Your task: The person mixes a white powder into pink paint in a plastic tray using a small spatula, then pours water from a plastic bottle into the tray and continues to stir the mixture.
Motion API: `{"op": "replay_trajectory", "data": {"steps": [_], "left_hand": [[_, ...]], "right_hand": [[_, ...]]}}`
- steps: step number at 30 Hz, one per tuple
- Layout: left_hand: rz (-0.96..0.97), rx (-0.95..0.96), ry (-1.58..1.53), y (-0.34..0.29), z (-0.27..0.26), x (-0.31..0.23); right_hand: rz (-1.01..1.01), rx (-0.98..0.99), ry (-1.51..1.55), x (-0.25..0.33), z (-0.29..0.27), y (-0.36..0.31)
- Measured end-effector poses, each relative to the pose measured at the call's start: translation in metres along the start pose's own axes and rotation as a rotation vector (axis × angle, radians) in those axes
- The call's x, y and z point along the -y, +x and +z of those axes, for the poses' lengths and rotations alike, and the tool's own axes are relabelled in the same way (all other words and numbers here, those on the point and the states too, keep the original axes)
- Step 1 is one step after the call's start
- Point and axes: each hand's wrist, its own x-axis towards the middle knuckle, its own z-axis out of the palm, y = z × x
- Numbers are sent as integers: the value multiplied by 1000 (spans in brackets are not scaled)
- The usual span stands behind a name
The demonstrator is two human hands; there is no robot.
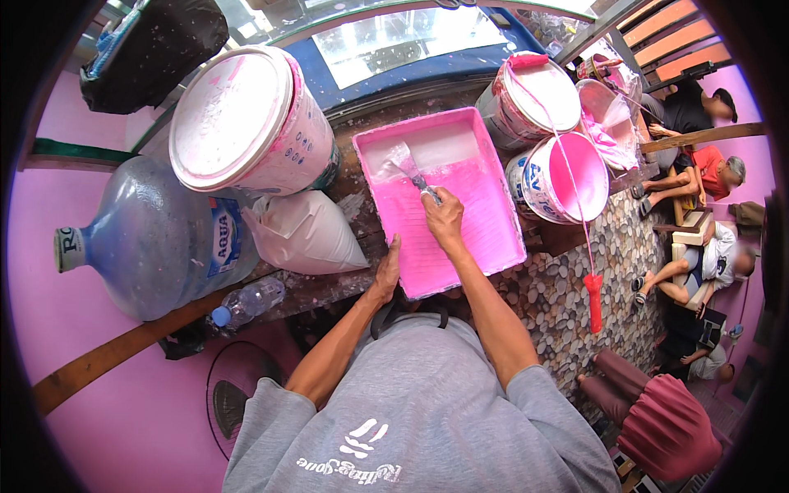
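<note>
A pink paint tray lies in front of me, its ridged bed coated in bright pink paint with a paler patch at the far end. My right hand is closed round the handle of a paintbrush. The brush's pale, paint-smeared head points up and left over the far part of the tray. At the tray's near left side, my left hand grips the wall, with its fingers partly hidden.
Left of the tray stand a lidded paint bucket, a white plastic bag, a large water jug and a small bottle. At right, a roller with a red handle rests across an open pink-lined bucket. Several people sit beyond.
</note>
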Motion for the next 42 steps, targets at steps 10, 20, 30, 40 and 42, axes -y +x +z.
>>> {"op": "replay_trajectory", "data": {"steps": [10,20,30,40,42], "left_hand": [[0,-7,-5,-3,6,-6],[-13,-11,65,-4,4,-6],[-7,-3,50,-1,5,-6],[3,-7,40,-2,8,-8],[-3,-9,32,-3,8,-7]], "right_hand": [[-5,-23,26,-7,2,2],[-131,-198,-85,-23,-56,14],[-113,-95,-61,-39,-70,19],[-102,-114,-86,-35,-68,15],[-142,-99,-16,-34,-68,15]]}}
